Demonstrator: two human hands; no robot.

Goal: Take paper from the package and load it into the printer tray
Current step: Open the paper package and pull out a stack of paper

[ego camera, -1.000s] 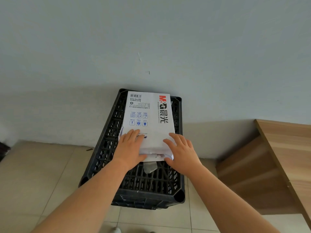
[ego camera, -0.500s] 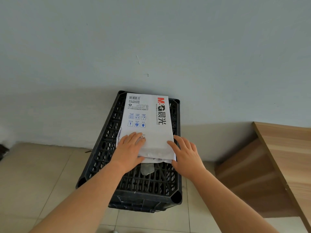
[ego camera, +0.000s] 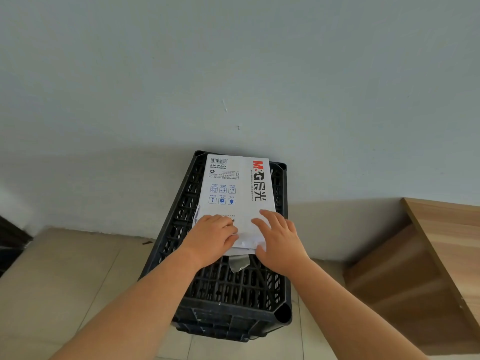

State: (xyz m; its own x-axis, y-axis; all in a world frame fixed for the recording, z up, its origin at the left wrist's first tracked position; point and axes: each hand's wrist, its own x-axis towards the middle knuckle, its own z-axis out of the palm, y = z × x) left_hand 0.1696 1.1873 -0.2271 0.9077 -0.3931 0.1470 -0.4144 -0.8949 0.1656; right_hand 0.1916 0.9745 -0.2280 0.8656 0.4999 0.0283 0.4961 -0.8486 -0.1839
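Observation:
A white paper package (ego camera: 235,193) with a red and black logo lies flat on an upturned black plastic crate (ego camera: 228,289) against the wall. Its near end is torn, and a crumpled flap of wrapper (ego camera: 239,263) hangs out there. My left hand (ego camera: 211,237) sits on the near left corner, fingers bent and thumb drawn in, pinching the wrapper. Over the near right corner lies my right hand (ego camera: 279,242), its fingers spread straight on top and the thumb at the torn edge. No printer is in view.
The crate stands on a tiled floor (ego camera: 65,281) close to a pale wall (ego camera: 233,74). A wooden desk (ego camera: 452,242) with its side panel is at the right. Something dark (ego camera: 10,245) shows at the left edge.
My right hand slid from the package's right side up onto its near right corner. The fingers of my left hand went from flat to bent on the wrapper.

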